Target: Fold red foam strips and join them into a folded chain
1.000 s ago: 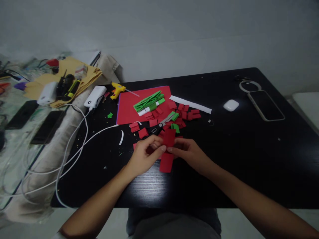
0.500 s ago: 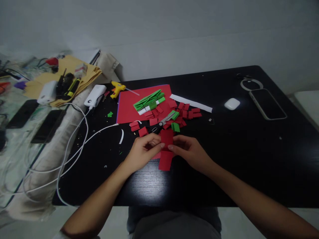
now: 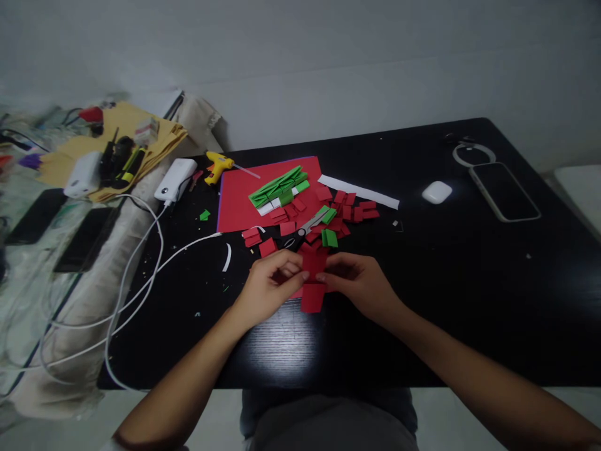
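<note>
A creased strip of red paper (image 3: 313, 297) is held between my two hands above the front of the black table. My left hand (image 3: 275, 282) pinches its left edge, thumb on top. Opposite it, my right hand (image 3: 359, 282) pinches the right edge the same way; the fingers beneath are partly hidden. The strip's lower flap hangs toward me. Just beyond my hands lie several small folded red papers (image 3: 268, 247), a folded green piece (image 3: 329, 238) and scissors (image 3: 303, 232). Farther back, a bundle of green folded paper (image 3: 279, 188) rests on a red sheet (image 3: 232, 200).
A yellow glue gun (image 3: 218, 166) sits at the sheet's far left corner. A white paper strip (image 3: 359, 191) lies to the right, then a white earbud case (image 3: 436, 192) and a phone (image 3: 504, 192). At left are a power bank (image 3: 176, 180) and a looping white cable (image 3: 159, 269).
The red strip's lower flap has tilted up slightly and looks shorter. Both hands keep their pinch in nearly the same place. The view has shifted a little.
</note>
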A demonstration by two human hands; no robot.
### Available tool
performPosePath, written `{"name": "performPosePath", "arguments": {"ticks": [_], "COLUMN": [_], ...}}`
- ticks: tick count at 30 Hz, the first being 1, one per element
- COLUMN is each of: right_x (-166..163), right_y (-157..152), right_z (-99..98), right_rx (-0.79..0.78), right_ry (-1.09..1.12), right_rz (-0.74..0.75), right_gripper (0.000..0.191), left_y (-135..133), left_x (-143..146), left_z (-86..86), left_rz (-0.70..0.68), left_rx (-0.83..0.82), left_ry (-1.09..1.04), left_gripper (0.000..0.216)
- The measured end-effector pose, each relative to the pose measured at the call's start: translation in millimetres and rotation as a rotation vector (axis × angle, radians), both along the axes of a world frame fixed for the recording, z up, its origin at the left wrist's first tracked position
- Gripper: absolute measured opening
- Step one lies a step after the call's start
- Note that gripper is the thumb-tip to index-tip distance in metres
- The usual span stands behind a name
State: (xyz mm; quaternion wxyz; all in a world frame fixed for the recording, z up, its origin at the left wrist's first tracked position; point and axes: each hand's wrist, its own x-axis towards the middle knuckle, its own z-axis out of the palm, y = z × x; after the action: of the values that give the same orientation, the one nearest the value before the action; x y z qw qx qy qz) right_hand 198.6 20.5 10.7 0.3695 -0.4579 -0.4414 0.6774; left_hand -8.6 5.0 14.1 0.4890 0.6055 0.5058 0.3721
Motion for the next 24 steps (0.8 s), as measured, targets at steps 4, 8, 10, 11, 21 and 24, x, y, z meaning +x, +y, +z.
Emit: {"name": "performPosePath", "arguments": {"ticks": [4, 8, 10, 11, 21, 24], "right_x": [0.4, 0.4, 0.9, 1.3, 2.6, 1.8], "right_y": [0.0, -0.5, -0.3, 0.0, 1.2, 0.5], "right_z": [-0.4, 0.7, 2.2, 3.0, 2.7, 1.0], "right_rx": [-0.014, -0.035, -0.041, -0.045, -0.097, -0.080], "right_ry": [0.007, 0.033, 0.038, 0.041, 0.083, 0.076], "right_rz": [0.018, 0.018, 0.024, 0.029, 0.055, 0.048], "right_gripper": [0.022, 0.021, 0.021, 0.020, 0.023, 0.024], "left_y": [-0.6, 0.0, 0.2, 0.3, 0.6, 1.3], "left_x": [1.8, 2.1, 1.9, 1.8, 2.1, 2.1], "left_z": [0.5, 2.1, 2.8, 3.2, 3.2, 2.3], "left_rz": [0.029, 0.041, 0.040, 0.037, 0.012, 0.004], "left_rx": [-0.022, -0.009, -0.008, -0.012, -0.022, -0.023], "left_ry": [-0.022, -0.025, -0.027, -0.031, -0.110, -0.104], "left_gripper": [0.011, 0.010, 0.010, 0.009, 0.006, 0.007]}}
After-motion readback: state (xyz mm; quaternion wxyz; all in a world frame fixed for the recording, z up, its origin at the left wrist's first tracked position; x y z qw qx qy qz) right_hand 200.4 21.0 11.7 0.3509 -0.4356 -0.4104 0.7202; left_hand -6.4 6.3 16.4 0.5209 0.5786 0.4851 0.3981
